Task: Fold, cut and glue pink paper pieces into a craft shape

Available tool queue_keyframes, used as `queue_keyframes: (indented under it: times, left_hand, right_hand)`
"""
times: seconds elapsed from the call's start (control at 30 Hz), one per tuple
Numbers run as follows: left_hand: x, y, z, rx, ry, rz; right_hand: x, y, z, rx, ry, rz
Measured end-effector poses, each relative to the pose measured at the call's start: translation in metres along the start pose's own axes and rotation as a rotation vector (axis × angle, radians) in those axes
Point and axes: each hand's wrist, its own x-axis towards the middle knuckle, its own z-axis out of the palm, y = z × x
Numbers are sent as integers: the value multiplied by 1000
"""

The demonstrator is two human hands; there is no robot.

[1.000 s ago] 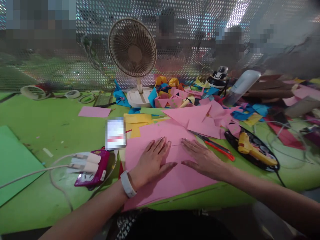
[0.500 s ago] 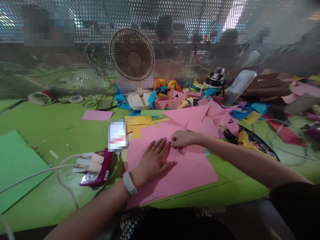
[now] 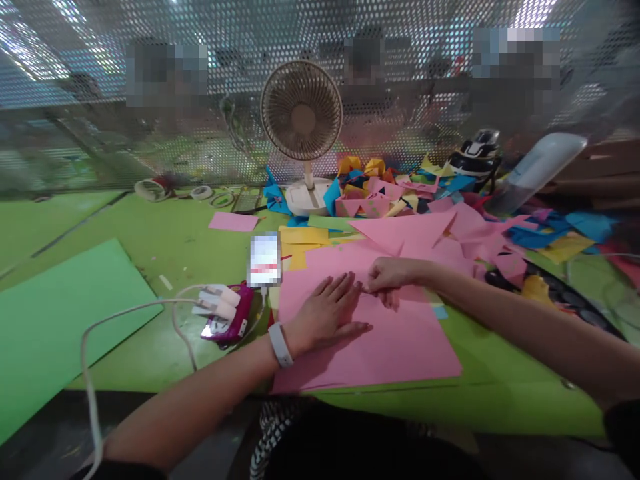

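Observation:
A large pink paper sheet (image 3: 395,353), its right and bottom edges showing, lies on the green table in front of me. My left hand (image 3: 330,310) rests flat on it, fingers spread and nothing held; a pale band circles that wrist. Just right of the left fingertips, my right hand (image 3: 390,277) is curled into a fist, its knuckles down on the paper along a faint line. Nothing shows in the fist, though its underside is hidden. Folded pink paper (image 3: 405,230) lies just beyond both hands.
A phone (image 3: 265,260) and a purple power strip (image 3: 230,317) with cables sit left of the paper. Green card (image 3: 80,313) is farther left. Behind stand a fan (image 3: 303,113), a heap of coloured paper scraps (image 3: 375,190) and a bottle (image 3: 543,170). A black tray (image 3: 575,303) is right.
My right hand went from lying flat to a curled fist and moved left, close to my left fingertips. The left hand stays flat on the paper. The whole view shifted as the head turned left.

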Motion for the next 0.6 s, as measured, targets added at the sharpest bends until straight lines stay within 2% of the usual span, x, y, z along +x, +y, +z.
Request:
queue_keyframes:
  times: [0.27, 0.43, 0.6]
  left_hand:
    - [-31, -17, -15, 41, -85, -77]
    - [-36, -18, -19, 60, -122, -99]
    - [-35, -18, -18, 52, -136, -102]
  right_hand:
    - [-10, 17, -5, 2, 23, -22]
    - [-29, 32, -14, 13, 53, 17]
    - [-37, 21, -17, -42, 168, -63]
